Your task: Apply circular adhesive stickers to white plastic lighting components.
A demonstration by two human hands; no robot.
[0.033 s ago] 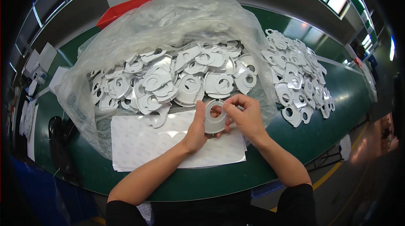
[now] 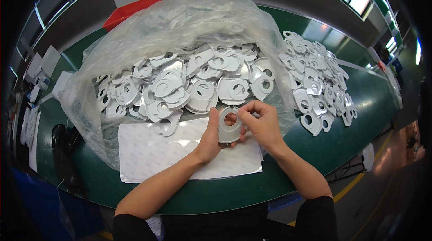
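Head view: a pale grey plastic plate with a round hole (image 2: 229, 134) is raised above the far right part of the white sheet stack (image 2: 155, 155), gripped between my left hand (image 2: 209, 140) and right hand (image 2: 264, 126). Left fingers cradle it, thumb along its left rim; right thumb and index finger pinch the upper right rim.

Risks, my judgement: the smooth plate could twist or slip if the left hold slackens under a right-hand pull. Dropped, it could get lost among similar plates (image 2: 201, 92) at the mouth of the clear plastic bag (image 2: 216, 14), just beyond. Hard pinching might flex the thin rim.

Pose: forearms converge from the lower edge over the green desk (image 2: 193, 203); left palm turned inward, thumb upward; right hand arched, knuckles up, elbow wide.
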